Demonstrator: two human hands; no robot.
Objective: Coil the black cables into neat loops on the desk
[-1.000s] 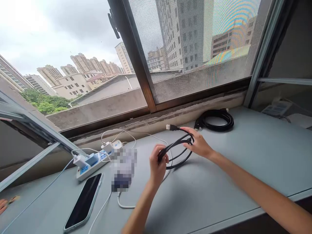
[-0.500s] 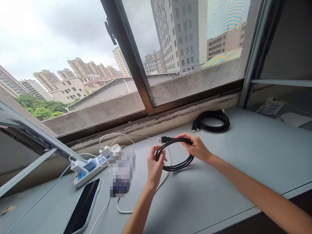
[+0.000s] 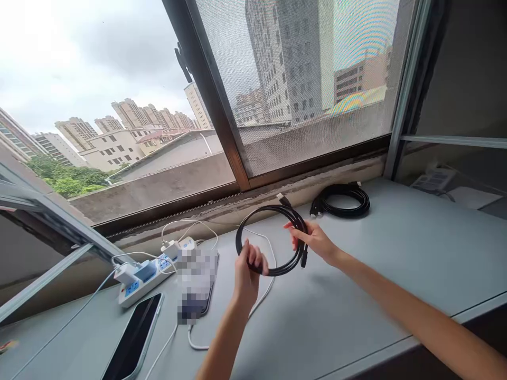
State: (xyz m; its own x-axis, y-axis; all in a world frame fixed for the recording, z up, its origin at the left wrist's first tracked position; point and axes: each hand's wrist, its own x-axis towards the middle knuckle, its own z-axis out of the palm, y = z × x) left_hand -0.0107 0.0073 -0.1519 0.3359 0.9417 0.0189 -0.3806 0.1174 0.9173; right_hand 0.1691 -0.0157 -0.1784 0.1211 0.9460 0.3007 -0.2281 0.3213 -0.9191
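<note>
Both my hands hold a black cable (image 3: 259, 212) wound into an upright ring above the grey sill (image 3: 356, 295). My left hand (image 3: 246, 272) is closed on the ring's lower left part. My right hand (image 3: 312, 240) pinches its right side, where one plug hangs down; the other plug sticks up at the ring's top right. A second black cable coil (image 3: 343, 200) lies flat on the sill behind my right hand, near the window frame.
A white power strip (image 3: 144, 272) with chargers and white leads lies at the left. A dark phone (image 3: 134, 338) lies face up in front of it, and a blurred object (image 3: 196, 285) sits beside it. The window frame (image 3: 222, 116) runs along the back.
The coil has been lifted off the sill and turned upright into a rounder ring. My left hand has shifted to its lower left, and one plug now hangs by my right hand.
</note>
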